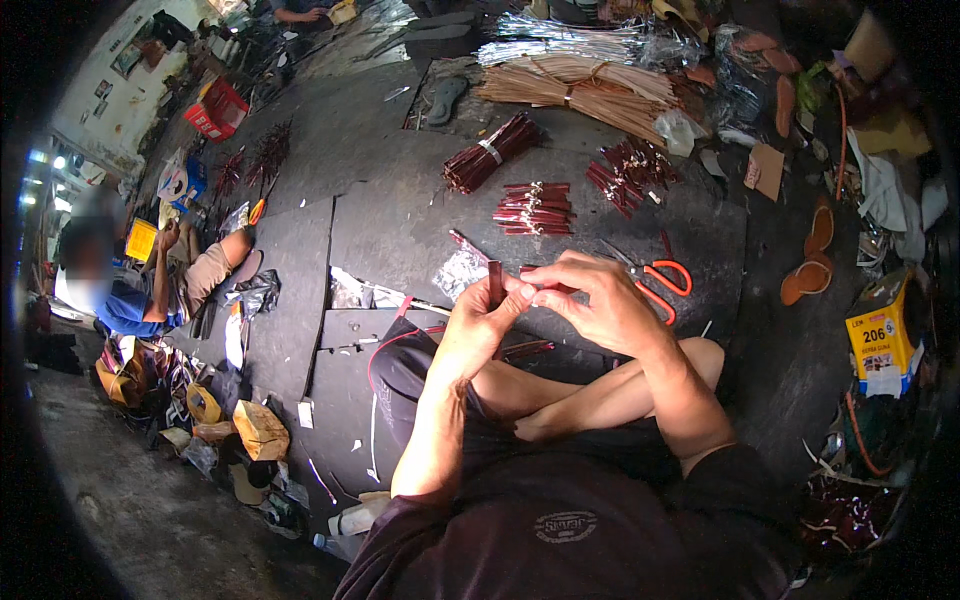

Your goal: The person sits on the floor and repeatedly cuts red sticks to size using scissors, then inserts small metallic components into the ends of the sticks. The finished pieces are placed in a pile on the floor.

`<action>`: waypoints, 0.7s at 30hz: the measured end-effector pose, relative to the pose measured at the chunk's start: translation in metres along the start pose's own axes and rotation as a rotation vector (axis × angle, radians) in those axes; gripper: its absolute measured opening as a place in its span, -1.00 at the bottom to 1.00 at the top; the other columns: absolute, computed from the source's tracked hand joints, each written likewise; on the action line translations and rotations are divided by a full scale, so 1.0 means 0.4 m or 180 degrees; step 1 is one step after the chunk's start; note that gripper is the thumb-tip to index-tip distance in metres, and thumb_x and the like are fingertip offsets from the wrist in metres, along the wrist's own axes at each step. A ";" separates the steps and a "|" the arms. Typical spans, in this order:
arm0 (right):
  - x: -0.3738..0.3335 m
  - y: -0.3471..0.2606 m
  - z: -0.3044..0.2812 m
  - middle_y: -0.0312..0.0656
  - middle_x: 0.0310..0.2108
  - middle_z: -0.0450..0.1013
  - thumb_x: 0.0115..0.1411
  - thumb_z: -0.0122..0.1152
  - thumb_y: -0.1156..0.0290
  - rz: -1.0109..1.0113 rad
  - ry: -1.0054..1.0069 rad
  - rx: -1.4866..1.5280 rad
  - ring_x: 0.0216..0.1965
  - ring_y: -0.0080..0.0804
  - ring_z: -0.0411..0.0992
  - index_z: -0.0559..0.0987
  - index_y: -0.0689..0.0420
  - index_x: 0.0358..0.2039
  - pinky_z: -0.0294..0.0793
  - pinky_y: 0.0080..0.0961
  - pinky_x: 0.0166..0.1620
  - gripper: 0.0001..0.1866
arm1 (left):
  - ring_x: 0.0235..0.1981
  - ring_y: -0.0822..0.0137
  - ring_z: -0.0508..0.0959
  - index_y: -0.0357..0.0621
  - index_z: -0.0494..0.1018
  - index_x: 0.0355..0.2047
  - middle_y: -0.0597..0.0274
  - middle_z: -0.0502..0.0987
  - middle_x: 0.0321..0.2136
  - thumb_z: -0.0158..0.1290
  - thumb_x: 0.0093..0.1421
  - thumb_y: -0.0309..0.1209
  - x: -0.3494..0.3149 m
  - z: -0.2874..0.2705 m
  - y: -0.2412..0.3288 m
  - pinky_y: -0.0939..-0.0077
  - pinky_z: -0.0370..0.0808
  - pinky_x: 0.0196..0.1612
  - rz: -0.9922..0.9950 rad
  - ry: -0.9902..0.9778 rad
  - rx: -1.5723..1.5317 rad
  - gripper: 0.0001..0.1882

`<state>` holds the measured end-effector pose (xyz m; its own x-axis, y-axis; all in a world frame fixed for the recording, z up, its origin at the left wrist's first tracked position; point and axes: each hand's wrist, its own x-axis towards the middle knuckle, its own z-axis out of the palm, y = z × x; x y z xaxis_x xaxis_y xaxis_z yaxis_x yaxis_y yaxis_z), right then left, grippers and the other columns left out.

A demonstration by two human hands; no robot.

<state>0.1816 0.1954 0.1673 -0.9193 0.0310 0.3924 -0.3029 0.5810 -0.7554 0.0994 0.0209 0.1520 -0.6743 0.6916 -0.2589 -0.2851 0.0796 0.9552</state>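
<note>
Both hands meet in front of my crossed legs. My left hand (pixel 478 325) is closed around a dark red strip (pixel 495 283), whose end stands up above the fingers. My right hand (pixel 595 300) pinches at the same spot, fingertips against the left thumb; a bit of dark red shows there, and I cannot tell if it is the same strip. Beyond the hands lie a flat stack of dark red strips (pixel 533 208), a banded bundle of strips (pixel 492 152) and a looser pile of strips (pixel 632 175). Orange-handled scissors (pixel 664 283) rest beside my right hand.
Tan strips (pixel 575 92) lie bundled at the back. On the right are brown sandals (pixel 808 277) and a yellow can (pixel 885 335). A seated person (pixel 130 285) works at the left, near a red crate (pixel 216 110). Clear plastic (pixel 462 270) lies beside my left hand.
</note>
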 end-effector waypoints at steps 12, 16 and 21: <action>-0.003 0.061 0.065 -0.14 -0.30 0.52 0.21 0.19 0.53 0.1097 0.0993 0.1028 -0.27 -0.43 0.54 0.49 0.21 -0.10 0.52 -0.51 -0.18 -0.77 | -0.49 0.53 0.32 -0.18 0.40 -0.13 0.35 0.39 -0.43 -0.25 0.40 -0.26 0.065 0.002 -0.059 0.63 0.30 -0.40 0.0549 0.1187 -0.0905 -0.70; -0.012 0.088 0.035 -0.21 -0.23 0.51 0.23 0.17 0.54 0.1049 0.0904 0.1504 -0.22 -0.50 0.52 0.49 0.23 -0.17 0.50 -0.56 -0.12 -0.84 | -0.42 0.51 0.38 -0.21 0.42 -0.02 0.36 0.39 -0.40 -0.27 0.42 -0.26 0.070 -0.030 -0.051 0.60 0.39 -0.22 0.0616 0.1175 -0.0354 -0.64; -0.015 0.057 0.056 -0.22 -0.24 0.49 0.27 0.13 0.55 0.1216 0.0377 0.2500 -0.16 -0.49 0.51 0.47 0.25 -0.18 0.52 -0.55 -0.06 -0.87 | -0.31 0.55 0.43 -0.22 0.39 0.14 0.36 0.45 -0.22 -0.07 0.39 -0.29 0.085 -0.061 -0.108 0.60 0.45 -0.12 0.0880 0.1159 -0.0257 -0.61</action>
<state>0.1747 0.1903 0.1362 -0.9741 0.2185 0.0582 -0.1056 -0.2120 -0.9715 0.0723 0.0234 0.0984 -0.9236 0.3808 -0.0432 -0.1032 -0.1384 0.9850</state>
